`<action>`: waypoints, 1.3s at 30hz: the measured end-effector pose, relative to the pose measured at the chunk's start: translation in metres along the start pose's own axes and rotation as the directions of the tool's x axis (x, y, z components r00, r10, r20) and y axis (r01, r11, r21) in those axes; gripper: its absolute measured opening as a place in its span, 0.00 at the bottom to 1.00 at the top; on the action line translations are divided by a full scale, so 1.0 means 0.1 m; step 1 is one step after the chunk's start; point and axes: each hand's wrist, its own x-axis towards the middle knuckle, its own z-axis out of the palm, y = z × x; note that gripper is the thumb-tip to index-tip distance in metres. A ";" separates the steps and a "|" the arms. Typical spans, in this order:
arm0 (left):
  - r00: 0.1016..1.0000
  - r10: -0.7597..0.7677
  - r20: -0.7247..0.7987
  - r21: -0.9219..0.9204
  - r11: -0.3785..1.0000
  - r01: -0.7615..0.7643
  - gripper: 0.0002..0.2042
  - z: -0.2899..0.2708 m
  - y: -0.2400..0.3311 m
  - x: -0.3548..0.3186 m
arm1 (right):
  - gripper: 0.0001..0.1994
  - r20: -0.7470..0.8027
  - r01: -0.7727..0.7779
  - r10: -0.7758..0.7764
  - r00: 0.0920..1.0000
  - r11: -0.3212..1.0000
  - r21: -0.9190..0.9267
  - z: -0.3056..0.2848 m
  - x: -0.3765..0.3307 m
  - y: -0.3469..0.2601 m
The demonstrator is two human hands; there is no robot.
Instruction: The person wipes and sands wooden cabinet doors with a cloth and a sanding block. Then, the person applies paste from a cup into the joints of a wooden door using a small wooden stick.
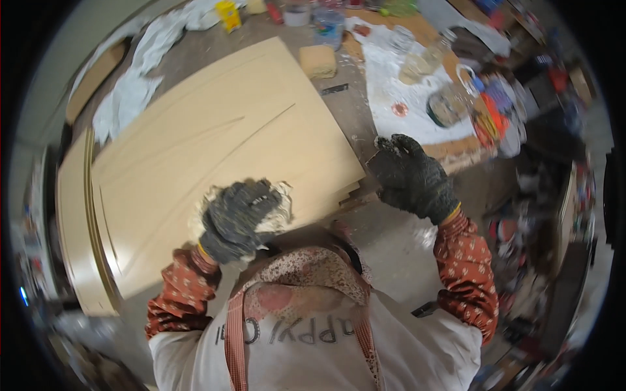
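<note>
My left hand [240, 218], in a dark, stained work glove, is closed over a crumpled cream rag [282, 203]. It presses the rag against the near edge of a large pale-yellow board [215, 124]. Long dark streaks run across the board's surface. My right hand [417, 176], gloved the same way, is raised just beyond the board's right corner. Its fingers curl around a dark flat piece [385, 168], whose exact kind I cannot make out against the glove.
More boards [78, 228] lie stacked on the left. A yellow sponge block [318, 61] and a black strip [335, 89] lie past the board. A white sheet [391, 111] at the right bears a jar [446, 107] and a bottle [420, 65]. A yellow container [228, 15] stands far back.
</note>
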 end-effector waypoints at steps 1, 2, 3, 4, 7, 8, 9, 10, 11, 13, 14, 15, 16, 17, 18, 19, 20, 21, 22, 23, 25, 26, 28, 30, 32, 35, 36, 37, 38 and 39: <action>0.988 -0.148 0.034 0.073 0.987 0.145 0.28 0.01 0.06 0.01 | 0.30 0.072 -0.053 0.039 0.997 0.976 0.209 -0.01 0.02 0.11; 0.977 -0.208 0.051 0.101 0.974 0.203 0.27 0.02 0.10 0.03 | 0.30 0.143 -0.115 0.061 0.988 0.906 0.407 0.00 0.05 0.19; 0.969 -0.241 0.062 0.141 0.963 0.230 0.27 0.03 0.16 0.05 | 0.29 0.130 -0.038 -0.011 0.991 0.927 0.374 -0.01 0.07 0.25; 0.962 -0.273 -0.025 0.199 0.941 0.272 0.26 0.04 0.22 0.07 | 0.27 0.069 0.124 -0.139 0.988 0.974 0.192 -0.03 0.09 0.31; 0.840 -0.536 -0.081 0.190 0.819 0.541 0.24 0.08 0.34 0.14 | 0.26 0.049 0.243 -0.256 0.965 0.952 0.186 -0.04 0.27 0.35; 0.875 -0.470 -0.115 0.232 0.844 0.484 0.23 0.09 0.36 0.16 | 0.29 0.137 0.239 -0.261 0.955 0.958 0.160 -0.03 0.36 0.35; 0.846 -0.515 -0.138 0.249 0.808 0.533 0.23 0.10 0.38 0.17 | 0.30 0.136 0.311 -0.336 0.932 0.934 0.175 -0.02 0.43 0.36; 0.791 -0.587 -0.170 0.256 0.749 0.611 0.23 0.12 0.41 0.18 | 0.31 0.156 0.381 -0.406 0.900 0.909 0.169 0.01 0.55 0.37; 0.731 -0.660 -0.174 0.260 0.685 0.681 0.23 0.14 0.44 0.18 | 0.33 0.238 0.424 -0.445 0.863 0.895 0.136 0.04 0.63 0.39; 0.766 -0.627 -0.144 0.307 0.707 0.637 0.20 0.15 0.47 0.17 | 0.36 0.138 0.563 -0.604 0.785 0.788 0.250 0.12 0.78 0.40; 0.757 -0.636 -0.151 0.312 0.696 0.647 0.20 0.17 0.47 0.17 | 0.37 0.134 0.577 -0.624 0.770 0.770 0.274 0.12 0.81 0.46; 0.751 -0.645 -0.140 0.322 0.688 0.650 0.20 0.19 0.48 0.16 | 0.37 0.068 0.621 -0.660 0.748 0.732 0.280 0.13 0.84 0.49; 0.771 -0.614 -0.169 0.316 0.707 0.633 0.20 0.20 0.48 0.15 | 0.39 0.079 0.642 -0.681 0.728 0.718 0.269 0.12 0.86 0.53; 0.745 -0.637 -0.198 0.310 0.680 0.664 0.20 0.23 0.49 0.14 | 0.40 0.201 0.594 -0.643 0.739 0.763 0.256 0.12 0.87 0.56; 0.709 -0.673 -0.210 0.301 0.645 0.702 0.20 0.25 0.50 0.14 | 0.40 0.273 0.575 -0.620 0.736 0.785 0.232 0.12 0.88 0.58; 0.671 -0.706 -0.227 0.290 0.609 0.739 0.21 0.29 0.50 0.14 | 0.40 0.371 0.566 -0.577 0.728 0.811 0.150 0.12 0.89 0.59; 0.664 -0.712 -0.230 0.294 0.599 0.745 0.21 0.31 0.52 0.13 | 0.40 0.237 0.651 -0.660 0.713 0.748 0.125 0.15 0.91 0.55; 0.654 -0.721 -0.230 0.284 0.593 0.754 0.22 0.33 0.52 0.14 | 0.38 0.226 0.661 -0.678 0.699 0.734 0.156 0.16 0.94 0.54; 0.641 -0.727 -0.246 0.261 0.587 0.766 0.22 0.34 0.53 0.13 | 0.36 0.271 0.659 -0.673 0.688 0.736 0.157 0.21 0.97 0.50; 0.641 -0.734 -0.225 0.247 0.593 0.766 0.22 0.33 0.52 0.15 | 0.37 0.189 0.707 -0.720 0.667 0.693 0.143 0.22 1.00 0.47; 0.722 -0.663 -0.198 0.312 0.655 0.688 0.23 0.28 0.50 0.16 | 0.38 0.124 0.652 -0.713 0.690 0.686 0.323 0.23 1.04 0.46; 0.762 -0.620 -0.184 0.350 0.683 0.641 0.23 0.29 0.50 0.16 | 0.38 0.201 0.568 -0.663 0.722 0.732 0.375 0.24 1.03 0.48; 0.789 -0.580 -0.204 0.352 0.708 0.612 0.23 0.25 0.49 0.16 | 0.38 0.282 0.512 -0.616 0.736 0.778 0.364 0.21 1.01 0.56; 0.771 -0.598 -0.220 0.346 0.691 0.635 0.23 0.23 0.49 0.16 | 0.39 0.287 0.590 -0.634 0.718 0.773 0.233 0.15 0.96 0.67; 0.724 -0.659 -0.207 0.339 0.646 0.684 0.24 0.24 0.49 0.15 | 0.37 0.071 0.668 -0.704 0.707 0.697 0.262 0.10 0.90 0.73; 0.708 -0.663 -0.244 0.303 0.641 0.705 0.23 0.26 0.49 0.14 | 0.32 0.054 0.751 -0.769 0.637 0.635 0.181 0.05 0.88 0.61; 0.707 -0.661 -0.250 0.302 0.641 0.706 0.22 0.27 0.49 0.14 | 0.31 0.165 0.663 -0.705 0.689 0.706 0.249 0.02 0.87 0.53; 0.693 -0.673 -0.258 0.295 0.628 0.720 0.22 0.27 0.50 0.15 | 0.30 0.263 0.587 -0.643 0.719 0.765 0.266 -0.04 0.83 0.43; 0.678 -0.686 -0.264 0.286 0.616 0.734 0.22 0.27 0.50 0.15 | 0.29 0.416 0.499 -0.566 0.712 0.824 0.268 -0.05 0.85 0.31; 0.667 -0.694 -0.269 0.275 0.609 0.744 0.22 0.27 0.51 0.16 | 0.28 0.420 0.442 -0.556 0.717 0.829 0.342 -0.08 0.85 0.20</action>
